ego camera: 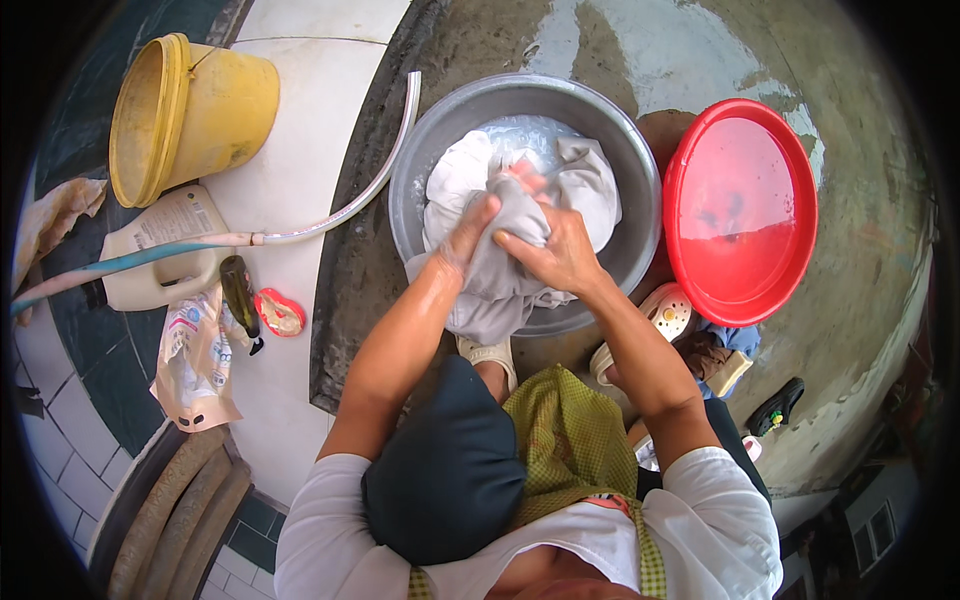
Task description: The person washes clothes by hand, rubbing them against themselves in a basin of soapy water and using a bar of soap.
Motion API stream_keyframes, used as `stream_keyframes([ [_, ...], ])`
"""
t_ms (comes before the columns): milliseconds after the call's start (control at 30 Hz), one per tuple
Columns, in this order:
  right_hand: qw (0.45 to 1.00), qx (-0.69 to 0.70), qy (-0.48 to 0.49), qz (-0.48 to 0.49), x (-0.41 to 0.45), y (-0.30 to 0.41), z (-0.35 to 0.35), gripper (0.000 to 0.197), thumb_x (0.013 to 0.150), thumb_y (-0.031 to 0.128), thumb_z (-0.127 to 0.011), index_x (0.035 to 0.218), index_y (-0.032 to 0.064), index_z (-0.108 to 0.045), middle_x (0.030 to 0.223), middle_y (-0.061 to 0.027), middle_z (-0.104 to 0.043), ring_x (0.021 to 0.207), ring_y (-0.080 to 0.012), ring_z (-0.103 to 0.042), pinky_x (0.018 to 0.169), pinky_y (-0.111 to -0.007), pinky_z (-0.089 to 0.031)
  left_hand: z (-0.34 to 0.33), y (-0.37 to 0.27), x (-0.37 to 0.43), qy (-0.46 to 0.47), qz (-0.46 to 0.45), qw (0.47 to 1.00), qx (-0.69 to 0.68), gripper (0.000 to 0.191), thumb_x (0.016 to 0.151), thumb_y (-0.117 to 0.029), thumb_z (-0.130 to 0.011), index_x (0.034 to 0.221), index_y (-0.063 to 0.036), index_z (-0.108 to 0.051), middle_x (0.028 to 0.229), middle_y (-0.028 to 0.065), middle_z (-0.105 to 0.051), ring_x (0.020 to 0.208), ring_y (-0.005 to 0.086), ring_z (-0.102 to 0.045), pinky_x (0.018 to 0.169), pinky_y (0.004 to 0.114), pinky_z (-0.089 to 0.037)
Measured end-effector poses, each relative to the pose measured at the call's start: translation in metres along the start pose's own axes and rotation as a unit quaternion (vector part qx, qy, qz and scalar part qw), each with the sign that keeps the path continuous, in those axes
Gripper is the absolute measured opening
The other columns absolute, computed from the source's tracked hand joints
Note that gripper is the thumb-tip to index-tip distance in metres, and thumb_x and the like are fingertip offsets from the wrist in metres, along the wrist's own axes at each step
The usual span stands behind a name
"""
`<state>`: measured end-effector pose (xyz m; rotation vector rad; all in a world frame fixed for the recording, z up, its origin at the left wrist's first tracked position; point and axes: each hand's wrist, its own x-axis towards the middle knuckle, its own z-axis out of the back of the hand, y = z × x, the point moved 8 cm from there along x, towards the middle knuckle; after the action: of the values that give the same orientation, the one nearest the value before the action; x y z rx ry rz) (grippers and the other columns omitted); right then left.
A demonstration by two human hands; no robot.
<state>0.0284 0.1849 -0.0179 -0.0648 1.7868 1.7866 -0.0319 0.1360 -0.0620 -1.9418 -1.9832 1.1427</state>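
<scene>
A large grey basin (525, 86) stands on the wet floor before me, with sudsy water (521, 133) in it. Pale grey cloth (499, 274) is bunched up over the water and hangs over the near rim. My left hand (471, 231) grips this cloth from the left side. From the right, my right hand (559, 247) is closed around the same bunch, with its thumb on top. Some fingers beyond the bunch are blurred. White cloth (457, 169) lies in the basin's left part, and more pale cloth (589, 176) rests at the right.
Right of the basin is a red basin (679, 232) of water. A bar of soap (729, 373) sits on dark and blue cloth (739, 341). On the left are a yellow bucket (232, 112), a hose (300, 229), a plastic jug (165, 217) and a scrubbing brush (280, 311).
</scene>
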Motion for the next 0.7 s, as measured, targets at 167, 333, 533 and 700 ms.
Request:
stream_keyframes([
  [167,0.93,-0.176,-0.146,0.288,0.004,0.049,0.027,0.034,0.067,0.023,-0.07,0.088,-0.001,-0.058,0.091,-0.0162,-0.055,0.082,-0.0307,-0.055,0.074,-0.035,-0.044,-0.019,0.001,-0.015,0.06,0.033,0.997,-0.036,0.096,0.059,-0.053,-0.075,0.13,-0.0049,-0.031,0.122,0.0097,-0.043,0.114,0.0224,-0.045,0.093,0.033,-0.042],
  [333,0.976,0.155,0.0,0.15,0.01,0.017,-0.012,0.055,0.073,-0.001,-0.057,0.124,0.0055,-0.038,0.096,-0.0105,-0.058,0.084,-0.0157,-0.055,0.077,-0.028,-0.044,0.0,0.036,-0.021,0.042,0.166,0.982,0.085,0.085,0.052,-0.005,-0.078,0.127,-0.0048,-0.037,0.116,0.0048,-0.049,0.106,0.0168,-0.05,0.086,0.031,-0.045],
  [533,0.937,0.341,-0.058,0.049,0.014,0.005,0.002,0.041,0.071,-0.005,-0.048,0.111,0.0025,-0.054,0.064,0.0001,-0.05,0.053,-0.0052,-0.043,0.046,-0.019,-0.035,-0.008,0.04,-0.015,0.067,0.18,0.976,0.105,0.058,0.056,0.003,-0.07,0.109,-0.0048,-0.047,0.098,0.0033,-0.053,0.086,0.0126,-0.055,0.074,0.026,-0.048],
  [700,0.871,0.474,-0.125,-0.011,0.016,-0.029,0.006,0.024,0.071,0.002,-0.046,0.091,0.0005,-0.059,0.06,-0.0002,-0.045,0.049,-0.007,-0.036,0.042,-0.02,-0.028,-0.019,0.042,-0.009,0.075,0.148,0.978,0.125,0.047,0.056,0.007,-0.064,0.099,-0.0053,-0.046,0.093,0.0052,-0.049,0.081,0.013,-0.054,0.07,0.026,-0.047],
])
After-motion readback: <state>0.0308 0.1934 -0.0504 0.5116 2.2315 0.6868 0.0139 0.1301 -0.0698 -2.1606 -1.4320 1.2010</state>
